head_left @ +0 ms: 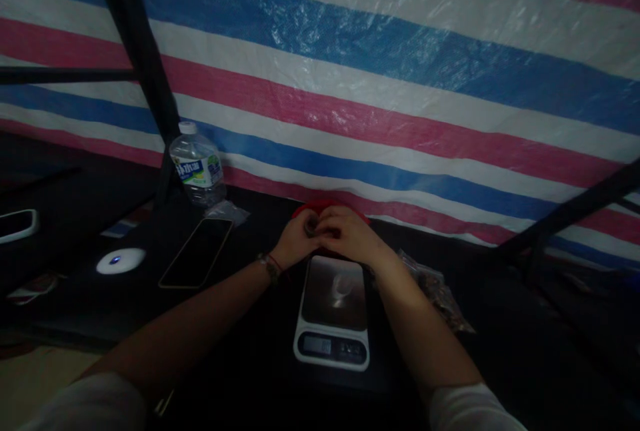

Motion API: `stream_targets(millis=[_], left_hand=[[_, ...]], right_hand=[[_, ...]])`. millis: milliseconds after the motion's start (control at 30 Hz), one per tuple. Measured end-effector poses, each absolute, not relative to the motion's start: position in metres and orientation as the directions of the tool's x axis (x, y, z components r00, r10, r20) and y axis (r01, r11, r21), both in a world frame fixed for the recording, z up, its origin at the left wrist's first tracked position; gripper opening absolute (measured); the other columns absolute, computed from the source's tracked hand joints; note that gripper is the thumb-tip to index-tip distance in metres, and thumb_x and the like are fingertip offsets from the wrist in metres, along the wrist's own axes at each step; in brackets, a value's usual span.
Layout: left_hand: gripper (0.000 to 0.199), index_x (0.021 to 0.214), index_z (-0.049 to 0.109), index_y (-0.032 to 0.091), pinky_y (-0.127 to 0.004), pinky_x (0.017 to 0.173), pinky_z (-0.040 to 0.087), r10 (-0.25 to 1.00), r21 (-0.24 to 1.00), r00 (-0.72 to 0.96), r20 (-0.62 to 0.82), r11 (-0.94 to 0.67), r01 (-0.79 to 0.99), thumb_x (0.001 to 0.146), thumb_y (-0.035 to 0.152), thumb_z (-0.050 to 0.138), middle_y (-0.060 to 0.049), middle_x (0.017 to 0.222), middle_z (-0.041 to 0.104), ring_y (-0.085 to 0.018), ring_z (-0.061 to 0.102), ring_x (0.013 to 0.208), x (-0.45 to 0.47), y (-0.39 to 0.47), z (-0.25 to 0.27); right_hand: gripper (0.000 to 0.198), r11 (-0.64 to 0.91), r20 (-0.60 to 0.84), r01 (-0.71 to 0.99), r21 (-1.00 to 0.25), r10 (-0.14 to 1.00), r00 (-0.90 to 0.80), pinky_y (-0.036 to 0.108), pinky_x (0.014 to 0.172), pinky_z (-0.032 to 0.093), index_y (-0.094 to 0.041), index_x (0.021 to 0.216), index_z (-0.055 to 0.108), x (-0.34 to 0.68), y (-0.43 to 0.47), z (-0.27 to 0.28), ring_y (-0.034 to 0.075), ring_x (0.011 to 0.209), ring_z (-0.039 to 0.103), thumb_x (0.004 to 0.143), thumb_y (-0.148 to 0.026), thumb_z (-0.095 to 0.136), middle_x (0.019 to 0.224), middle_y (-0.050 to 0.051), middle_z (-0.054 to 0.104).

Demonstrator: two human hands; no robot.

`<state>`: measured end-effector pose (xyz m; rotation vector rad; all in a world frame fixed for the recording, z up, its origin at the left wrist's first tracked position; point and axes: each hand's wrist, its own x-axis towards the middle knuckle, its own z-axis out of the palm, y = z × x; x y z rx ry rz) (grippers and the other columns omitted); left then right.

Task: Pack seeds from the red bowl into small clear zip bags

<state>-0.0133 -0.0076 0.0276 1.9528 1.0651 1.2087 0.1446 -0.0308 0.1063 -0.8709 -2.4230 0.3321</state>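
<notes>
My left hand [296,242] and my right hand [350,234] meet just past the far end of a white kitchen scale [310,341]. Both are closed, with curled fingers that touch each other. A small dark, roundish spot shows between the left thumb and fingers, too dim to name. Whatever the right fingers hold is hidden. Behind and partly under the hands lies a red dish or tray [320,205], mostly covered by them. On the scale's dark metal plate shows a pale, round, shiny patch; whether it is an object or a reflection I cannot tell.
Right of my right forearm lies a clear bag of brown pieces [441,294]. To the left are a phone [197,254], a white oval device [121,260], a plastic bottle [197,168] and a small clear bag [229,211]. Striped sheeting [350,84] and dark frame bars [137,38] stand behind.
</notes>
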Motion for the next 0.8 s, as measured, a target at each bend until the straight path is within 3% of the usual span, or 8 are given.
stream_targets(millis=[100,200,300,400,467,600,733,800], left_hand=[[0.039,0.093,0.058,0.016,-0.025,0.064,0.046,0.831,0.800,0.396,0.390,-0.519,0.301,0.063,0.033,0.076,0.000,0.083,0.064,-0.015,0.058,0.071,-0.002,-0.001,0.060],[0.056,0.108,0.060,0.016,-0.030,0.077,0.051,0.714,0.831,0.614,0.336,-0.532,0.164,0.059,0.033,0.082,-0.005,0.101,0.069,-0.021,0.064,0.089,0.006,0.006,0.099],[0.051,0.112,0.063,0.017,-0.033,0.080,0.053,0.559,0.904,0.789,0.256,-0.428,0.009,0.064,0.029,0.080,-0.007,0.106,0.070,-0.023,0.067,0.094,0.012,0.009,0.129],[0.040,0.104,0.068,0.017,-0.033,0.077,0.055,0.478,0.937,0.861,0.176,-0.350,0.003,0.067,0.027,0.078,-0.007,0.099,0.073,-0.023,0.069,0.089,0.021,0.002,0.140],[0.032,0.100,0.071,0.017,-0.034,0.076,0.055,0.484,0.953,0.862,0.154,-0.303,-0.001,0.069,0.028,0.076,-0.007,0.097,0.073,-0.024,0.070,0.087,0.026,-0.005,0.138],[0.029,0.099,0.071,0.017,-0.036,0.079,0.056,0.581,0.979,0.803,0.134,-0.201,-0.019,0.073,0.029,0.073,-0.008,0.098,0.073,-0.024,0.070,0.090,0.027,-0.012,0.128],[0.035,0.103,0.069,0.017,-0.040,0.087,0.054,0.694,0.973,0.689,0.208,-0.216,-0.077,0.070,0.027,0.075,-0.007,0.103,0.073,-0.024,0.068,0.097,0.021,-0.008,0.124],[0.035,0.100,0.070,0.016,-0.039,0.087,0.054,0.712,0.967,0.663,0.231,-0.242,-0.077,0.068,0.026,0.076,-0.007,0.101,0.073,-0.023,0.068,0.096,0.019,-0.005,0.123]], right_hand=[[0.007,0.743,0.487,0.570,-0.352,0.665,-0.567,0.036,0.088,0.044,-0.017,0.077,0.070,0.161,-0.037,0.116,0.019,0.095,0.057,0.081,-0.015,0.065,0.095,0.007,0.064],[0.011,0.702,0.634,0.630,-0.331,0.661,-0.403,0.040,0.092,0.043,-0.020,0.085,0.067,0.187,-0.045,0.128,0.021,0.098,0.056,0.086,-0.017,0.057,0.099,0.007,0.063],[0.012,0.673,0.661,0.661,-0.331,0.666,-0.347,0.044,0.096,0.042,-0.022,0.091,0.065,0.211,-0.059,0.140,0.023,0.107,0.054,0.090,-0.020,0.053,0.108,0.008,0.061],[0.012,0.646,0.622,0.689,-0.329,0.697,-0.356,0.049,0.103,0.037,-0.022,0.090,0.065,0.224,-0.073,0.148,0.026,0.123,0.046,0.090,-0.020,0.052,0.128,0.009,0.053],[0.014,0.630,0.614,0.692,-0.352,0.714,-0.337,0.051,0.105,0.036,-0.022,0.091,0.065,0.227,-0.078,0.150,0.027,0.127,0.043,0.091,-0.021,0.051,0.132,0.008,0.051],[0.013,0.616,0.633,0.660,-0.429,0.727,-0.267,0.047,0.101,0.042,-0.023,0.095,0.065,0.222,-0.073,0.144,0.024,0.119,0.051,0.089,-0.023,0.054,0.125,0.008,0.057],[0.034,0.516,0.601,0.551,-0.656,0.798,-0.031,0.037,0.081,0.053,-0.023,0.112,0.063,0.212,-0.061,0.131,0.021,0.093,0.063,0.079,-0.030,0.068,0.110,0.008,0.066],[0.026,0.473,0.531,0.474,-0.742,0.847,-0.014,0.033,0.072,0.054,-0.021,0.102,0.068,0.208,-0.057,0.127,0.019,0.081,0.065,0.078,-0.031,0.068,0.094,0.006,0.070]])
